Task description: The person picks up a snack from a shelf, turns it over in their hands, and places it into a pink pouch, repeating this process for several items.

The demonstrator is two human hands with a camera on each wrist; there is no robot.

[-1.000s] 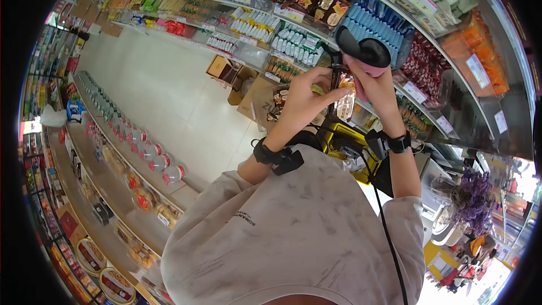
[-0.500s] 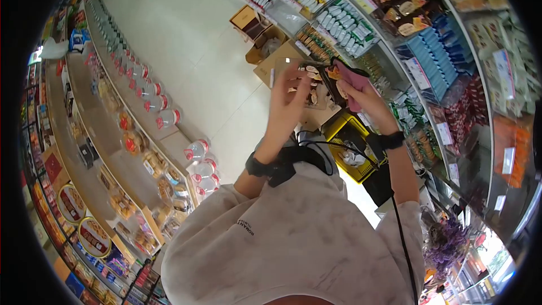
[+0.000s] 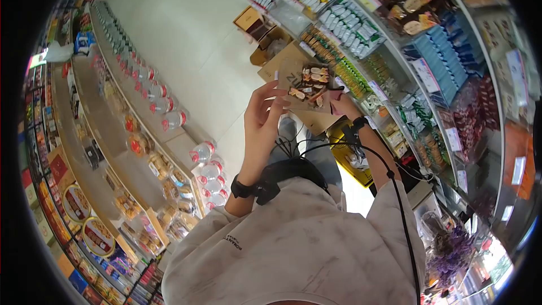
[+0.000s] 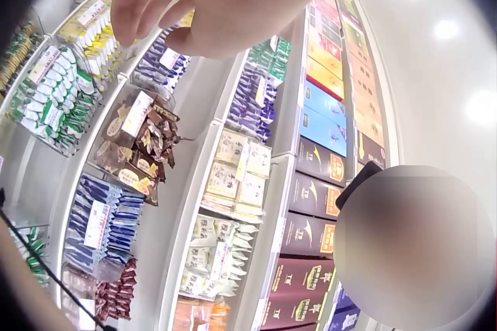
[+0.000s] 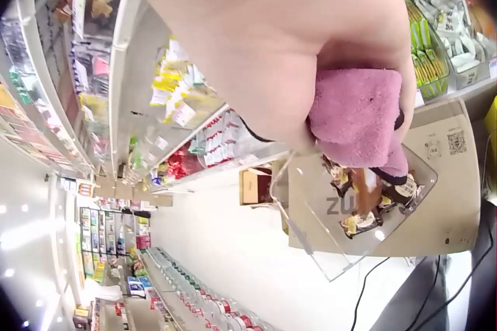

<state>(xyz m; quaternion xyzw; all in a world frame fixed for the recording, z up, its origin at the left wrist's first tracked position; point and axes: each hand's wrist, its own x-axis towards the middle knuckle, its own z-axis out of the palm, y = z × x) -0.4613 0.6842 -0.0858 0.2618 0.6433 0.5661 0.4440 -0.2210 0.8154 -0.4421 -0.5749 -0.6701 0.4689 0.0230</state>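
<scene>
My right hand grips a pink cloth with black edging. In the head view that right hand is at the right side of a clear plastic bin. Brown-wrapped snacks lie inside the bin, which overlaps a cardboard box below. My left hand has its fingers beside the bin's left edge. From the left wrist, the left hand shows loosely bent fingers with nothing held.
Shelves of wrapped snacks line the right, including a bin of blue packets. A yellow basket stands low near my legs, with black cables across the front. Clear jars with red lids line the left shelf.
Both hands have come down from the shelf to the clear bin. The gold-brown packet pinched one second ago is out of the left hand. The pink cloth stays in the right hand.
</scene>
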